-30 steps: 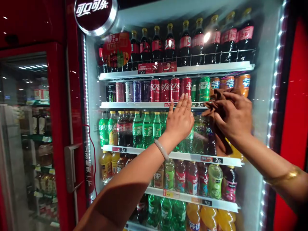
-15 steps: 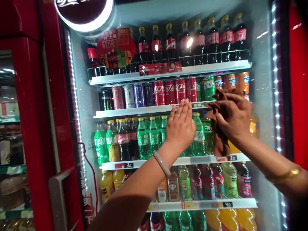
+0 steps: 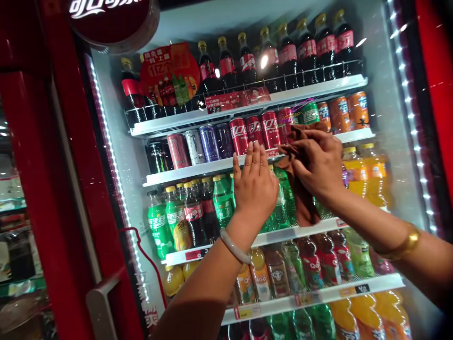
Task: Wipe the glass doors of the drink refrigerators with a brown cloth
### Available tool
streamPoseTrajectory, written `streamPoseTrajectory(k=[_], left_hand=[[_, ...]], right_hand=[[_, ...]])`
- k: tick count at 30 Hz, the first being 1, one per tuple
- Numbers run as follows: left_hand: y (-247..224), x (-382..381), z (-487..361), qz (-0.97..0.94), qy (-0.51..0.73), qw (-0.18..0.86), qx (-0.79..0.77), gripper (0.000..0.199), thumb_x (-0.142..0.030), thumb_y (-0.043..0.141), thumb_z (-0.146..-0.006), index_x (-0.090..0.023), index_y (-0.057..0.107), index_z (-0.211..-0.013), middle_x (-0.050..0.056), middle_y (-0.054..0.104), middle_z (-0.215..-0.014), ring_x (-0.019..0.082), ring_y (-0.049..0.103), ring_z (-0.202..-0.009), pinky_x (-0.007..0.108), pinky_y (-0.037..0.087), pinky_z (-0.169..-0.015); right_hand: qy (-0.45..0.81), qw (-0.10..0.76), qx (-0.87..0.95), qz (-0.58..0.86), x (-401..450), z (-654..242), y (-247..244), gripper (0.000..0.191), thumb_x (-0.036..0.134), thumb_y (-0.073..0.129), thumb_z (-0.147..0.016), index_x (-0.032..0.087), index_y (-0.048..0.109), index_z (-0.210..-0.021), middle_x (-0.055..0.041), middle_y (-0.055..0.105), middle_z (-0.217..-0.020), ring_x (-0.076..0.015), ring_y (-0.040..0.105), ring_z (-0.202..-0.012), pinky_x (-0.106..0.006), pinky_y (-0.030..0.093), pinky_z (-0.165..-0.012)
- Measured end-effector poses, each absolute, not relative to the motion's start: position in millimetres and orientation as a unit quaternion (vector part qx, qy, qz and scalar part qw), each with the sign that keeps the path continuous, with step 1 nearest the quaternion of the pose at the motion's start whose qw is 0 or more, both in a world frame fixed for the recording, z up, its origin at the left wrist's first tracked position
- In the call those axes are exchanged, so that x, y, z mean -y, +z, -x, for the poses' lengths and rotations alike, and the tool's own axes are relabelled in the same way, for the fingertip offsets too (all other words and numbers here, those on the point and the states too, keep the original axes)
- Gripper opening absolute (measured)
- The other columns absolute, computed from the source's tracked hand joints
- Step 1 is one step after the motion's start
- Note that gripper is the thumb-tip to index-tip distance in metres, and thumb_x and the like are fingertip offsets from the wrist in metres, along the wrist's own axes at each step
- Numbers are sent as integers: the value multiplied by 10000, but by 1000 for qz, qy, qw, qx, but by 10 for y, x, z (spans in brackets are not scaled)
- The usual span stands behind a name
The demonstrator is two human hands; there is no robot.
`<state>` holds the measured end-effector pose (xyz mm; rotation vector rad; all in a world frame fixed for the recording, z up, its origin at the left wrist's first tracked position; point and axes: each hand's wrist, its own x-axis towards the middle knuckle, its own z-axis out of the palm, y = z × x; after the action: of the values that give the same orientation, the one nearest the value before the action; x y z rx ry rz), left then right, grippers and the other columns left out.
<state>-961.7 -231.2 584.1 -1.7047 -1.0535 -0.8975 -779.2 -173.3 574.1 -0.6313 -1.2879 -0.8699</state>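
Observation:
My left hand (image 3: 255, 184) lies flat on the glass door of a lit drinks cooler, fingers stretched upward and holding nothing. Just to its right, my right hand (image 3: 318, 163) grips a crumpled brown cloth (image 3: 303, 200) against the glass, and the cloth hangs down below the fingers. Behind the glass, the red cans (image 3: 271, 130) stand above and between the hands. A faint pink and yellow scribble (image 3: 300, 107) shows over the green can, above the cloth. Part of the right fingers is hidden in the cloth's folds.
A metal door handle (image 3: 102, 307) stands out at the lower left beside the red door frame (image 3: 31, 189). Shelves of bottles (image 3: 193, 212) fill the cooler. A round sign (image 3: 113, 23) juts out at the top left.
My right hand and the cloth have moved left across the glass, closer to my left hand. The camera view has tilted. My left hand stays flat, appearing slightly further left.

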Motion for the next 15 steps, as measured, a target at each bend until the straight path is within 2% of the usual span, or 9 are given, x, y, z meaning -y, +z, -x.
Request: streamPoseTrajectory(k=[2, 5, 7, 9, 13, 15], left_hand=[[5872, 2335, 9714, 683, -371, 456, 433, 644, -242, 342, -1056, -79, 241, -1671, 160, 258, -1762, 266, 167, -1665, 571, 69, -1381], [5855, 2381, 9951, 677, -374, 463, 433, 666, -225, 347, -1050, -95, 198, -1686, 165, 294, -1750, 275, 183, -1661, 588, 94, -1377], [5817, 2417, 10133, 683, -366, 468, 424, 682, -218, 351, -1049, -98, 168, -1695, 164, 295, -1749, 279, 187, -1659, 584, 119, -1377], [5784, 2451, 10281, 695, -355, 468, 416, 700, -214, 362, -1048, -105, 141, -1703, 154, 285, -1753, 276, 187, -1659, 559, 140, -1382], [5779, 2495, 10414, 693, -352, 467, 422, 690, -214, 360, -1050, -115, 157, -1703, 139, 269, -1760, 274, 175, -1662, 568, 121, -1383], [5786, 2518, 10460, 681, -358, 470, 432, 664, -214, 349, -1052, -109, 202, -1690, 144, 277, -1757, 276, 173, -1663, 594, 105, -1378]], right_hand=[[-389, 661, 586, 261, 1800, 8137, 5784, 321, 280, 644, -934, 282, 685, -1252, -108, 618, -1423, -368, 521, -1388, -645, 438, -1185], [-419, 594, 665, 171, 1905, 8376, 5640, 406, 211, 606, -947, 304, 649, -1340, -66, 629, -1456, -310, 477, -1467, -575, 423, -1253], [-438, 540, 711, 109, 1934, 8293, 5528, 428, 188, 618, -942, 315, 634, -1351, -47, 644, -1449, -285, 499, -1458, -541, 442, -1252], [-450, 520, 721, 91, 1921, 8169, 5517, 390, 202, 649, -938, 317, 644, -1310, -45, 661, -1419, -289, 532, -1424, -534, 471, -1222], [-405, 626, 632, 212, 1894, 8394, 5775, 347, 261, 690, -916, 292, 678, -1261, -96, 628, -1432, -371, 519, -1408, -632, 462, -1183], [-385, 650, 610, 239, 1932, 8719, 5854, 360, 261, 665, -923, 302, 681, -1281, -86, 613, -1456, -380, 491, -1436, -648, 439, -1204]])
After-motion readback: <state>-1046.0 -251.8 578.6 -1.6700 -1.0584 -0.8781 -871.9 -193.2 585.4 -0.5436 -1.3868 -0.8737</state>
